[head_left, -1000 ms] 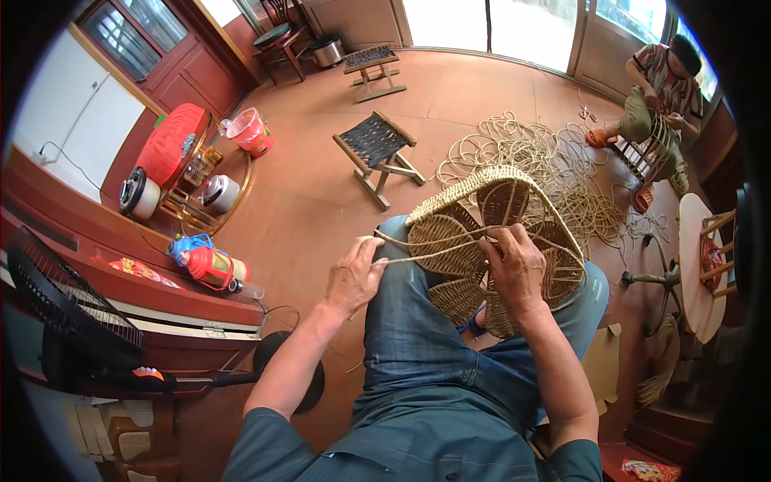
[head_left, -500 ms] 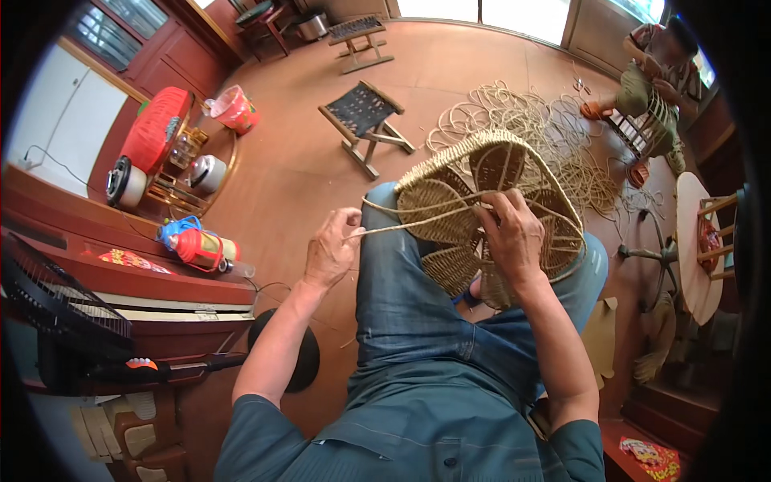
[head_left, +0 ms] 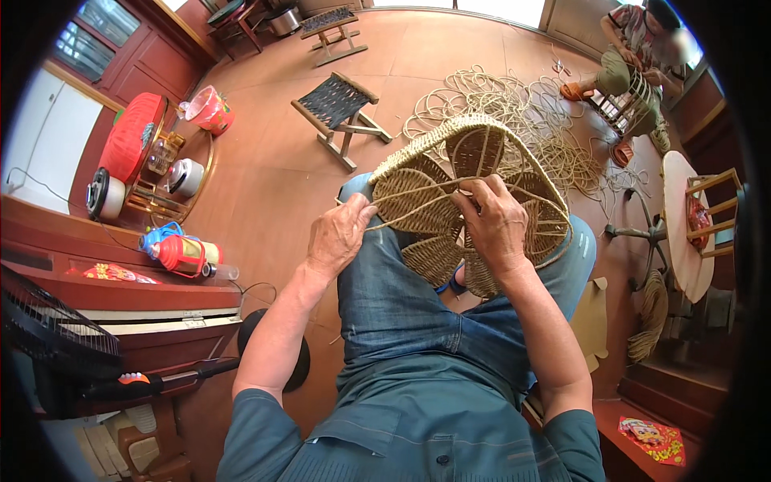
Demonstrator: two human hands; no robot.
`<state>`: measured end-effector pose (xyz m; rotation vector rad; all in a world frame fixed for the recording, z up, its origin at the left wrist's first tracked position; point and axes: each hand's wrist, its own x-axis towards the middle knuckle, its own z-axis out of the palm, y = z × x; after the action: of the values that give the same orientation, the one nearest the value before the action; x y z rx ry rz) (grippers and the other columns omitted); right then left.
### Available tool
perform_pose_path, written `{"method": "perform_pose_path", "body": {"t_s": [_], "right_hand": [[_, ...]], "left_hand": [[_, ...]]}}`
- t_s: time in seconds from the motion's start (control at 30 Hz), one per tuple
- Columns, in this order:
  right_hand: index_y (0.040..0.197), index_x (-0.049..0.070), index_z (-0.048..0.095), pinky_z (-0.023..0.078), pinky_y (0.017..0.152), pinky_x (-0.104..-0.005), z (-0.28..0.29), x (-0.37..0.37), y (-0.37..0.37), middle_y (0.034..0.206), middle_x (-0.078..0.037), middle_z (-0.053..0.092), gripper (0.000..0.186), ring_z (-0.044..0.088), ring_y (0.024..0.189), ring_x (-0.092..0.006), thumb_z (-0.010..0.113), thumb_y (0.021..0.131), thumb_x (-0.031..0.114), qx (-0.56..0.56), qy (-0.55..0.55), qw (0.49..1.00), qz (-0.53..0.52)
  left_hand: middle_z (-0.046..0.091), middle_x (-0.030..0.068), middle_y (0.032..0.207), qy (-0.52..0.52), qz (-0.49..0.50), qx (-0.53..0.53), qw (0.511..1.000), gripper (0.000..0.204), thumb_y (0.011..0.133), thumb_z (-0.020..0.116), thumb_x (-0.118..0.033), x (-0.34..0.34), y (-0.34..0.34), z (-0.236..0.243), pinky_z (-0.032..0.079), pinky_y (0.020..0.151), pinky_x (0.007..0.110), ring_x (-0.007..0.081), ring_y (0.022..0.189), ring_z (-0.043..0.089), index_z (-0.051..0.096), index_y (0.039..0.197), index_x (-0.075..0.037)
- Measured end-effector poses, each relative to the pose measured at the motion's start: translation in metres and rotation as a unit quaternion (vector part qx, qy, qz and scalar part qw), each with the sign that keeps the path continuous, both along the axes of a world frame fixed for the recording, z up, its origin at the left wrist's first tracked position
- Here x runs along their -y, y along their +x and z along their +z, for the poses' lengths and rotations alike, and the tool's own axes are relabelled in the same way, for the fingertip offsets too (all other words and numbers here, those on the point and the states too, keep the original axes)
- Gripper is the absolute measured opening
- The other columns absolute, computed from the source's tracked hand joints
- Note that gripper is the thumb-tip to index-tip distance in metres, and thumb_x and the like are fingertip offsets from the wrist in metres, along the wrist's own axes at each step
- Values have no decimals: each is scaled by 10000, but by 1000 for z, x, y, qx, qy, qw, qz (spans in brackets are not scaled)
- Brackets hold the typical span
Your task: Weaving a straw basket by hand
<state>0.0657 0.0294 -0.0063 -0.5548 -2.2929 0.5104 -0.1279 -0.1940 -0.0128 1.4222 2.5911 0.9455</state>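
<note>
A woven basket-like piece (head_left: 405, 193) with petal-shaped panels and a thick braided rim rests on my lap, tilted across my knees. My left hand (head_left: 339, 235) is closed in a pinch on a tan cord (head_left: 405, 214) at the left edge of the piece. From there the cord runs to the middle of the weave. My right hand (head_left: 491, 221) lies over the piece's centre, thumb and fingers pinching cord there. Its fingertips partly hide where the cord meets the panels.
A heap of loose cord (head_left: 514, 120) spreads over the floor ahead. Left of it stands a folding stool (head_left: 337, 104) with a dark woven seat. Another person (head_left: 634, 72) sits at the far right, handling a frame. A black fan (head_left: 56, 321) is at my left, a round wooden board (head_left: 683, 229) at right.
My left hand has come a little closer to the woven piece, and the cord between my hands is shorter. My right hand stays at the centre. The whole view has shifted slightly.
</note>
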Motion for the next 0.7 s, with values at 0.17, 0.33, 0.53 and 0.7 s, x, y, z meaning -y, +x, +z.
{"method": "perform_pose_path", "body": {"t_s": [0.17,0.33,0.53,0.7], "right_hand": [[1199,139,753,582,725,-444,3,-1,1,1022,-81,696,250,743,867,-318,824,972,214,-16,-12,1000,16],[1289,136,656,603,833,-427,5,-4,-3,1121,-90,692,374,745,995,-321,812,950,168,-18,12,999,25],[1377,140,611,606,803,-404,3,-8,-24,1052,-71,708,476,744,938,-260,719,919,70,7,87,996,-5],[1531,82,520,589,715,-393,-1,-8,-30,917,-73,699,548,745,814,-242,650,999,94,20,107,994,-2]], "left_hand": [[709,240,887,-37,160,-90,982,297,1134,604,-365,66,-57,-12,525,687,576,493,800,699,672,998,-109],[641,256,834,-9,328,-114,938,437,1100,576,-380,213,-167,-33,482,700,524,382,749,607,663,932,13],[781,288,1108,-251,452,-1,856,476,1021,628,-420,331,-210,-77,555,983,557,476,1092,750,772,1154,13],[757,100,870,-65,310,34,948,226,1056,688,-222,240,-130,-107,594,768,368,175,799,742,767,1100,-15]]}}
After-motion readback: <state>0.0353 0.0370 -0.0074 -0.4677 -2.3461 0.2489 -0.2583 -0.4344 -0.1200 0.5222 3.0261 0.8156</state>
